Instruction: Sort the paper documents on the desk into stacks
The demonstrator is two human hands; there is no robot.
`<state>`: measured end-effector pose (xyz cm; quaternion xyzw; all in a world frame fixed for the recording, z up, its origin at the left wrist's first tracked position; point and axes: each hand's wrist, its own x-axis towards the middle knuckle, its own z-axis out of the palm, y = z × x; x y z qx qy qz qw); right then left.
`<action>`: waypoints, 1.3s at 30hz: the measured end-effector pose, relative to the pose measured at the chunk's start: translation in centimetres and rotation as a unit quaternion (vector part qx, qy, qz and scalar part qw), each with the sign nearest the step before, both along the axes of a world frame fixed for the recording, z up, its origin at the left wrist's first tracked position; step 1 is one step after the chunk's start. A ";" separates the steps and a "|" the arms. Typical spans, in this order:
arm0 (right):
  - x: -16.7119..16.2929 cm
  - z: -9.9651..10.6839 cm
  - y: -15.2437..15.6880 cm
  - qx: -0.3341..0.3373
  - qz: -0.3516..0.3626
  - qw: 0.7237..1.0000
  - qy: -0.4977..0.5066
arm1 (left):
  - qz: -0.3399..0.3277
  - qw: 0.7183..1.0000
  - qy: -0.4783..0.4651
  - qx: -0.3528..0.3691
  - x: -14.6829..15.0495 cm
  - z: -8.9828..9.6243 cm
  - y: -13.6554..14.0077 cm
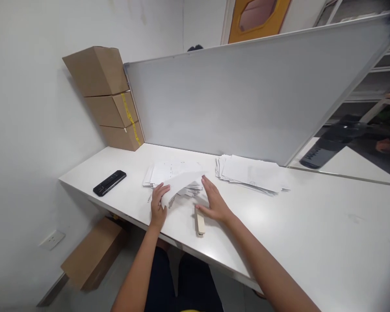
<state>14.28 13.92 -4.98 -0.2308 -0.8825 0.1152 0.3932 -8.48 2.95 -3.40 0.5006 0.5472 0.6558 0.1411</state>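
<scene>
Desk [315,216] w/ 2 paper piles [250,171]; L hand [157,203] grips 1 sheet [179,182], R hand [215,203] spread.

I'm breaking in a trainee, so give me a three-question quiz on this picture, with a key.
1. What does the left hand hold?
2. True or false: the black phone lies to the left of the beige stapler.
3. How many cardboard boxes are stacked on the desk? A) two B) three C) four

Key:
1. A lifted, bent sheet of paper.
2. True.
3. B.
</scene>
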 end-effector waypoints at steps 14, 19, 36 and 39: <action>-0.3 1.9 -0.8 -0.315 -0.049 0.905 0.282 | 0.030 0.982 -0.158 -0.098 -1.0 -1.0 0.9; -0.1 2.2 -0.3 -0.370 0.007 0.860 0.351 | -0.019 0.988 -0.121 -0.095 -0.8 -0.9 1.1; 1.7 -0.9 4.1 -0.377 -0.074 0.891 0.242 | -0.104 0.967 -0.136 -0.187 -1.2 -2.0 2.9; 3.5 2.2 3.3 -0.339 -0.123 0.887 0.289 | -0.091 0.973 -0.108 -0.181 -0.4 -0.2 2.1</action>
